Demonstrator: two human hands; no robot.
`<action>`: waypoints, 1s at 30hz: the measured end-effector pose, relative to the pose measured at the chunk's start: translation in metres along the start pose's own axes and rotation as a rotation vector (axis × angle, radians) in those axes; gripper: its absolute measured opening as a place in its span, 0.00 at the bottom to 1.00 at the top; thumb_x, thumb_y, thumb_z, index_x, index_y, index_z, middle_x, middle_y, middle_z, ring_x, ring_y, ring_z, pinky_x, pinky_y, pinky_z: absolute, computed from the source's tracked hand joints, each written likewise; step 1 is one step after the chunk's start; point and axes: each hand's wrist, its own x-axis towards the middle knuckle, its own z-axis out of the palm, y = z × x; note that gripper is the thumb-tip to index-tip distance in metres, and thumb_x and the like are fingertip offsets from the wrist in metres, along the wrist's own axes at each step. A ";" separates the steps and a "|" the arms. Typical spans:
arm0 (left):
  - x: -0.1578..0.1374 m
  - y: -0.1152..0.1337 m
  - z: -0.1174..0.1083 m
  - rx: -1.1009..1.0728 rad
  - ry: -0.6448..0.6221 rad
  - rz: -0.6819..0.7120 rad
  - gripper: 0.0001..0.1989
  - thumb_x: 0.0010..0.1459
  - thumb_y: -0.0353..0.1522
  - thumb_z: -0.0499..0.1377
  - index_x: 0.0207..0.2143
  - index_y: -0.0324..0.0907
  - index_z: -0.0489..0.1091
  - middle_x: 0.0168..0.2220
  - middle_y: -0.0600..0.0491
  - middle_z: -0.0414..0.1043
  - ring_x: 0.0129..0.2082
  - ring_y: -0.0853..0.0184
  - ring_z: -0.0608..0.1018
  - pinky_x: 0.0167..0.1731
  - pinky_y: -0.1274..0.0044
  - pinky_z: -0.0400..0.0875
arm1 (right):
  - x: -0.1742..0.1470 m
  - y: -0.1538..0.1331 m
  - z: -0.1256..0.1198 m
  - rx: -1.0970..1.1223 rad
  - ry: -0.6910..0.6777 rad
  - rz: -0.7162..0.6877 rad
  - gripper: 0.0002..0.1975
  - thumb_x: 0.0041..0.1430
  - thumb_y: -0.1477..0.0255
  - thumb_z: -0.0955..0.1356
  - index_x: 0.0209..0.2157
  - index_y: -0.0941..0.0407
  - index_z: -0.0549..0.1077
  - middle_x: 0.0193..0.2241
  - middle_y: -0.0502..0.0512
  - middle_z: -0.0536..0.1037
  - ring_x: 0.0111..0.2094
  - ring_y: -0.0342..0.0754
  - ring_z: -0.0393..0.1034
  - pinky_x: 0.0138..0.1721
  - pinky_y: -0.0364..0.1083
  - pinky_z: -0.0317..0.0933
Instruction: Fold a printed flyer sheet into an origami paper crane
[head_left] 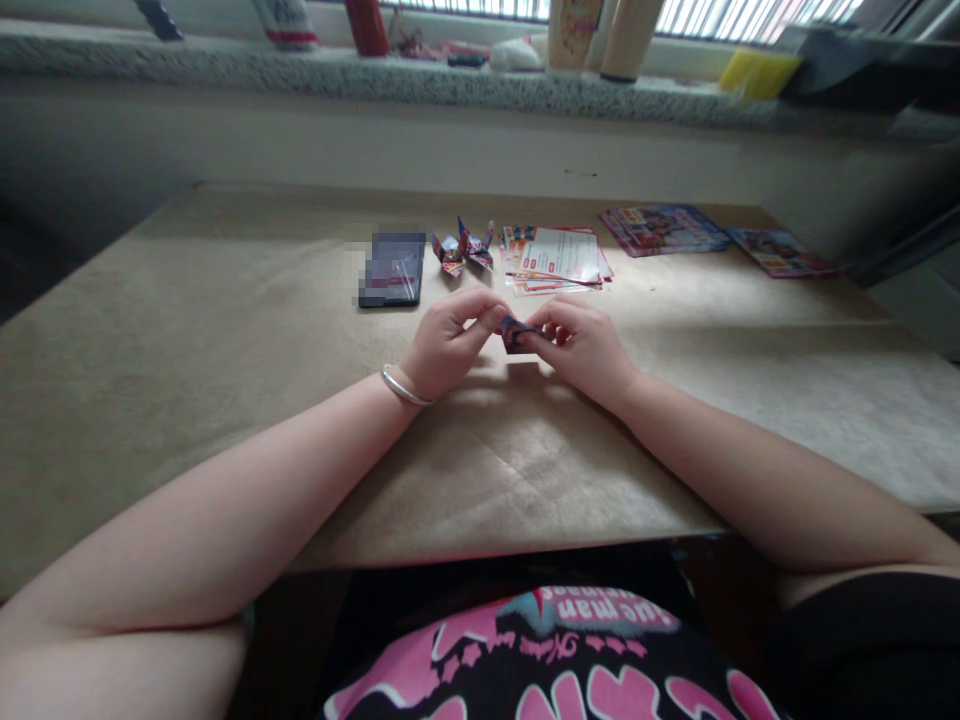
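Between my two hands is a small piece of folded printed paper (pixel 516 337), dark with purple and red print, held just above the table. My left hand (pixel 459 335), with a silver bangle at the wrist, pinches its left edge between thumb and fingers. On the opposite edge, my right hand (pixel 581 343) grips the paper with its thumb on top; the curled fingers partly cover it. Just beyond my left hand stand two folded paper cranes (pixel 475 246) in similar colourful print. A stack of printed sheets (pixel 559 255) lies beyond my right hand.
Left of the cranes lies a dark phone-like device (pixel 396 270), partly blurred out. Colourful printed leaflets (pixel 667 230) and another small pile (pixel 780 252) rest at the table's back right. Behind the table (pixel 225 330), a stone sill (pixel 420 83) carries bottles and a yellow object (pixel 759 74).
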 end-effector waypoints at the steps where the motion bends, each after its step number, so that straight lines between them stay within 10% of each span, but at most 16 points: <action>1: 0.000 -0.002 0.000 -0.009 0.018 -0.025 0.17 0.67 0.44 0.55 0.32 0.42 0.72 0.30 0.52 0.74 0.32 0.68 0.76 0.36 0.75 0.72 | 0.000 0.001 0.000 0.004 0.003 0.012 0.05 0.57 0.69 0.71 0.30 0.55 0.77 0.27 0.49 0.74 0.26 0.41 0.64 0.29 0.44 0.60; 11: 0.000 -0.011 0.006 0.012 -0.252 -0.143 0.11 0.64 0.37 0.57 0.38 0.40 0.75 0.36 0.49 0.80 0.37 0.65 0.81 0.37 0.75 0.75 | 0.001 0.010 0.007 0.431 -0.062 0.256 0.18 0.56 0.55 0.72 0.39 0.54 0.73 0.30 0.52 0.80 0.31 0.46 0.75 0.35 0.49 0.69; 30: 0.000 -0.011 0.007 -0.126 -0.128 -0.258 0.10 0.61 0.38 0.59 0.36 0.39 0.71 0.33 0.51 0.77 0.34 0.66 0.79 0.33 0.76 0.75 | 0.002 0.013 0.009 0.253 -0.122 0.290 0.06 0.56 0.67 0.71 0.33 0.54 0.72 0.23 0.47 0.77 0.23 0.42 0.65 0.26 0.44 0.55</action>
